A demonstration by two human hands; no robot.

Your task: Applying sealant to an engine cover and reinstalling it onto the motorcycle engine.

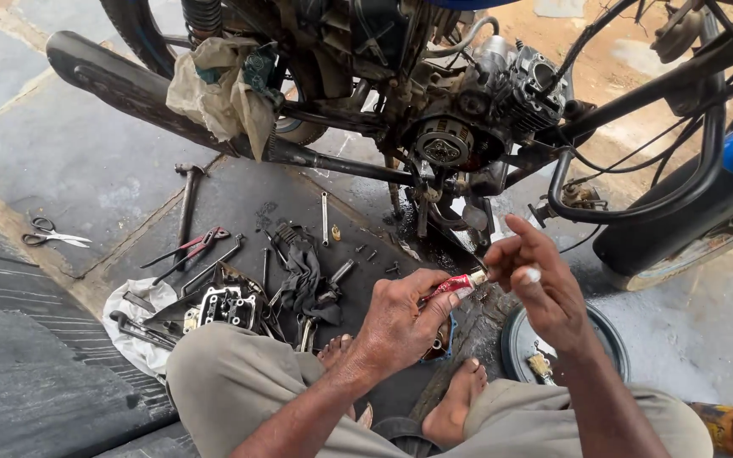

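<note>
Nearest the camera: bent knees in grey trousers, bare feet on a dark mat. Left hand (400, 326) closed around a small red tube (450, 287), thumb and fingers pinching its body, nozzle end pointing right toward the other hand. Right hand (536, 284) half open, holding nothing — a pale dab of paste sits on one fingertip (534, 274), just beside the tube's nozzle.

Judgement on doing this well: squeeze gently from the tube's tail, keep the dab small and on one finger only, and keep that finger off the gritty floor so the paste stays clean.

Below the right forearm, a round dark tray (515, 339) with a small brass-coloured part in it. Left of the knees, a metal engine cover (224, 305) on a white cloth, with loose spanners, red-handled pliers (193, 248), a black rag (303, 276) and scattered bolts. A hammer (187, 199) lies further out; scissors (51, 235) well apart at far left.

Beyond — a motorcycle engine (460, 127) with the clutch side open, exhaust pipe (129, 85) draped with a dirty rag. A blue motorcycle part at right edge.
</note>
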